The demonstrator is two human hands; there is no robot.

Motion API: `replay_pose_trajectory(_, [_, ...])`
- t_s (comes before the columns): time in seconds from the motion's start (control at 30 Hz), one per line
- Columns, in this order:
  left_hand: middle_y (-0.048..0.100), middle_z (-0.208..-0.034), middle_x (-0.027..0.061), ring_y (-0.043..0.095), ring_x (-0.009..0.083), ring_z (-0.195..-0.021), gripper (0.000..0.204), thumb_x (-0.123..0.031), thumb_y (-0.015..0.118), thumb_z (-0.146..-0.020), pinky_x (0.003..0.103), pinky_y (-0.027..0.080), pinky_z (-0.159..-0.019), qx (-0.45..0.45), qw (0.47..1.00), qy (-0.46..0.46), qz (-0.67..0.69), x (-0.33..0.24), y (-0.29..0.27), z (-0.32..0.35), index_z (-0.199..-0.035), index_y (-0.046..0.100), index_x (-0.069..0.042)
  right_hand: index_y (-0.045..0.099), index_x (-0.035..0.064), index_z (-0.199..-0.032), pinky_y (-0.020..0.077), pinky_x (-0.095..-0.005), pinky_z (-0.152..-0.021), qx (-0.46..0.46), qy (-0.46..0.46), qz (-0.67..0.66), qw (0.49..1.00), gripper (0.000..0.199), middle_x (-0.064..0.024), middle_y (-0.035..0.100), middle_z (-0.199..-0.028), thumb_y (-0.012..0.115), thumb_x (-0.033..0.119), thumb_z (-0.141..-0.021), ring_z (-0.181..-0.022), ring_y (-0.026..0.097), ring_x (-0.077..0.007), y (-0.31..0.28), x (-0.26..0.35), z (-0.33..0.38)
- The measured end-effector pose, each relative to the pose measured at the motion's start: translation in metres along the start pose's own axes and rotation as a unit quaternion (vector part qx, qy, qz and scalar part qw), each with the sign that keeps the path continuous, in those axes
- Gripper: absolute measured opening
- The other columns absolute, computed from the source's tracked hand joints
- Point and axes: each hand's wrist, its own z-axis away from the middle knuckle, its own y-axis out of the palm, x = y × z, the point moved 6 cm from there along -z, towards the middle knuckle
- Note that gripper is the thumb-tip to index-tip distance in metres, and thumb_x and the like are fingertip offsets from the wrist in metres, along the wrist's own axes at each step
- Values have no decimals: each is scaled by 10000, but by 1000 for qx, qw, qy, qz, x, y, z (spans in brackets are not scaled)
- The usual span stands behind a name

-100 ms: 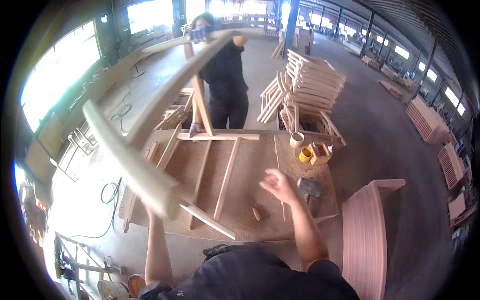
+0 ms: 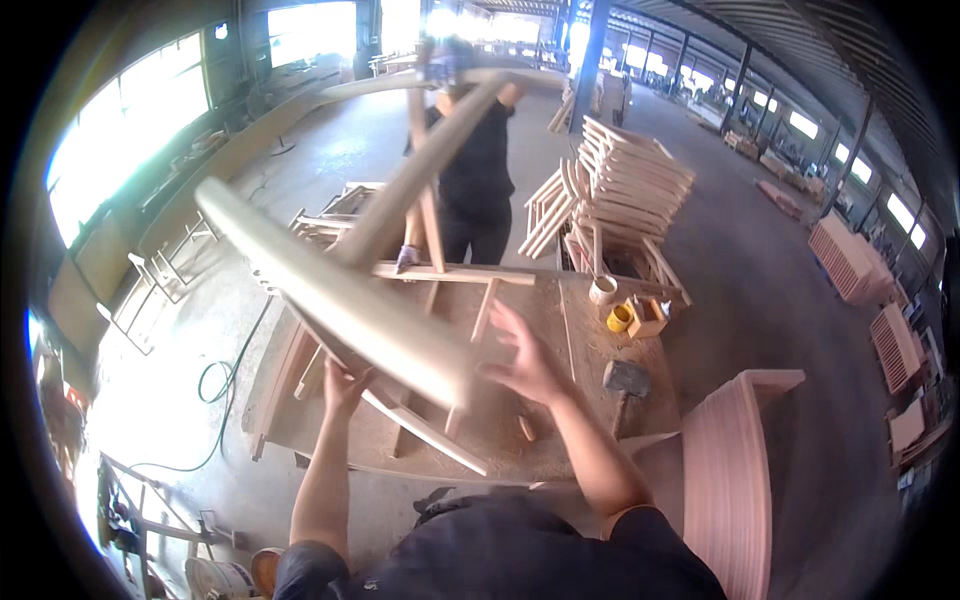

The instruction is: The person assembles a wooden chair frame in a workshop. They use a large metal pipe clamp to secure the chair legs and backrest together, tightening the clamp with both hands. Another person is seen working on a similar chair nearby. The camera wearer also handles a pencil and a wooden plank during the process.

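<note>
A raised wooden frame (image 2: 330, 290), blurred by motion, slants over the worktable, its thick curved rail nearest me. My left hand (image 2: 345, 388) is closed at the underside of this frame, its fingers partly hidden. Beside the rail's right end, my right hand (image 2: 522, 362) is open with fingers spread, apart from the wood. Across the table a person (image 2: 475, 180) has a hand up at the frame's far end and a gloved hand (image 2: 407, 258) low by a flat wooden frame (image 2: 470, 273). That flat frame lies on the tabletop, partly covered by the raised one.
On the worktable (image 2: 590, 400) are a mallet (image 2: 627, 378), a white cup (image 2: 602, 290), a yellow cup (image 2: 619, 318) and a small wooden box (image 2: 648, 317). Stacked chair frames (image 2: 635, 180) stand behind. Stacked curved boards (image 2: 735, 480) rise at right; a hose (image 2: 215, 380) lies at left.
The raised frame's near end has swung right and slightly down. My left hand has moved right and up with it, and my right hand has come left toward the rail's end.
</note>
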Motion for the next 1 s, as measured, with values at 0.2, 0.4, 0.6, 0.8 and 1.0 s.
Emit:
replay_pose_trajectory(0.2, [734, -890, 44, 677, 131, -829, 233, -125, 811, -809, 319, 548, -717, 66, 987, -43, 141, -17, 8, -44, -983, 709, -9, 14, -21, -1587, 166, -536, -1239, 84, -135, -77, 984, 1395, -282, 143, -1631, 839, 622, -663, -1521, 160, -410, 153, 125, -83])
replay_pose_trajectory(0.4, [701, -959, 281, 652, 471, -1011, 415, -280, 737, -817, 503, 527, -836, 61, 992, 6, -107, -151, 19, -55, -1092, 638, 14, 337, 8, -1466, 459, -395, -1071, -76, -79, -209, 972, 991, -166, 527, -1345, 853, 492, -771, -1242, 532, -247, 157, 151, -134])
replay_pose_trajectory(0.6, [651, -767, 224, 641, 455, -747, 171, -182, 606, -857, 548, 517, -689, 58, 949, 174, -255, -301, -31, -94, -967, 584, -53, 596, 0, -1025, 574, -332, -840, -198, -16, -382, 903, 357, -81, 643, -921, 809, 241, -872, -839, 657, -191, 81, 201, -184])
replay_pose_trajectory(0.8, [642, -786, 155, 653, 375, -806, 99, -143, 627, -832, 506, 501, -714, 47, 886, 319, -333, -324, -78, -123, -878, 568, -78, 539, -20, -1162, 605, -385, -866, -392, -9, -405, 826, 327, -144, 652, -1008, 711, 130, -928, -919, 686, -266, 22, 155, -134])
replay_pose_trajectory(1.0, [630, -789, 95, 648, 325, -858, 81, -151, 639, -801, 460, 504, -776, 132, 823, 368, -412, -265, -57, -99, -820, 588, -92, 445, 39, -1326, 558, -451, -963, -407, 181, -462, 767, 500, -103, 618, -1133, 689, 120, -898, -1089, 629, -264, 73, 34, -17])
